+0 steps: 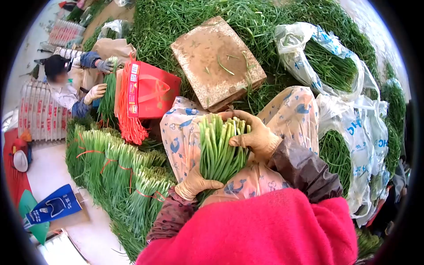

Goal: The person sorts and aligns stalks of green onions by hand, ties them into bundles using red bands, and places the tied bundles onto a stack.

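Upright over my lap stands a thick bunch of long green stalks, cut ends facing up. My left hand, in a pale yellow glove, wraps round its lower left side, thumb across the front. My right hand, gloved alike, curls round the upper right of the bunch near the cut ends. Both hands are closed on it. The lower part of the stalks is hidden behind my left hand and sleeve. A whale-patterned apron covers my knees beneath the bunch.
Tied bundles with red bands lie to the left. Beyond them are a red bag and red ties. A worn box stands ahead amid loose greens. Plastic bags flank the right. A co-worker holds stalks at left.
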`<control>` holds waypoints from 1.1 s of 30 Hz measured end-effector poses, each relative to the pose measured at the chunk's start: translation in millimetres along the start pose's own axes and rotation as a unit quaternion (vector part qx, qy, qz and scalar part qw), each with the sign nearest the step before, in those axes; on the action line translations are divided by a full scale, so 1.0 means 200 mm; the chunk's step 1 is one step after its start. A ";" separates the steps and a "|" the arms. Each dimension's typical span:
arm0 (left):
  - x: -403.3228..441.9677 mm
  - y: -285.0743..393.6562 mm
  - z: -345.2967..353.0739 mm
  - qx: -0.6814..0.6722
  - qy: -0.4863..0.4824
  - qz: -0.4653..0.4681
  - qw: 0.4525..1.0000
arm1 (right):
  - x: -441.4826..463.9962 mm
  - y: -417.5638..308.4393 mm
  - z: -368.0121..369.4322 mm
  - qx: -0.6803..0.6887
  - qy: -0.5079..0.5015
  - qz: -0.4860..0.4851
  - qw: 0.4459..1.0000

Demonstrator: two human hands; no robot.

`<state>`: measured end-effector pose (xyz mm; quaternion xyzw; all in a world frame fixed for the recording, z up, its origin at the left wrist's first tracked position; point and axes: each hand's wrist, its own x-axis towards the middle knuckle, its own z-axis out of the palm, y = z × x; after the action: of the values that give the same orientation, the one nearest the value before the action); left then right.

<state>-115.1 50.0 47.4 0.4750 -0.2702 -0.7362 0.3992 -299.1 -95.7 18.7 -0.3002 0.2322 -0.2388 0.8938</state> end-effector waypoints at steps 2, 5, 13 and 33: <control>0.01 -0.03 -0.03 -0.008 -0.014 0.021 1.000 | 0.00 0.04 0.02 0.071 -0.017 -0.065 0.995; 0.03 -0.04 -0.07 0.044 -0.053 -0.099 0.993 | 0.04 0.06 0.02 0.102 -0.054 -0.113 0.987; 0.11 -0.05 -0.11 0.178 -0.046 -0.030 0.983 | 0.06 -0.03 0.03 -0.008 -0.035 -0.014 0.999; 0.15 0.01 -0.12 0.622 0.081 0.242 0.740 | 0.06 -0.79 0.05 -0.296 0.271 -0.348 0.847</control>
<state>-99.9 22.8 24.1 0.5945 -0.7405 -0.2414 0.1998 -329.8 -208.5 125.2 -0.5354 0.4048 -0.5262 0.5221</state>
